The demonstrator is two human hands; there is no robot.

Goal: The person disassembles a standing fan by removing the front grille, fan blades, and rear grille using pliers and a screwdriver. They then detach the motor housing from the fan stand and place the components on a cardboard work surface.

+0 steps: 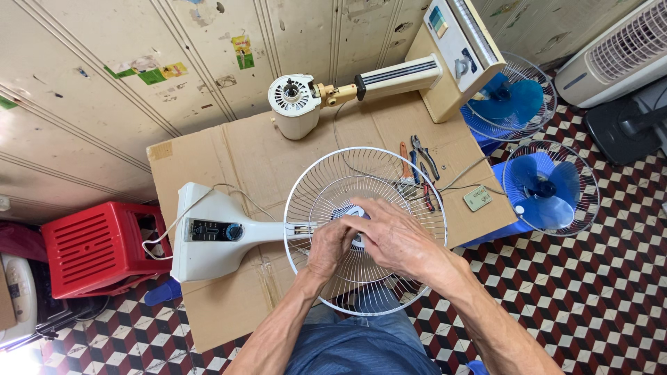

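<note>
Nearest the viewer, the left hand and right hand meet at the hub of a round white wire fan guard, fingers curled upon the small white-and-blue centre piece; whether they pinch it or merely press cannot be told. The guard lies flat on a creased brown cardboard sheet, attached to a smooth white plastic fan base with dark control panel; no blade shows within it, so assembly appears incomplete. Beyond lie orange-handled pliers. Farther off rests a cream fan motor on its ribbed stand, stripped of guard and blade.
</note>
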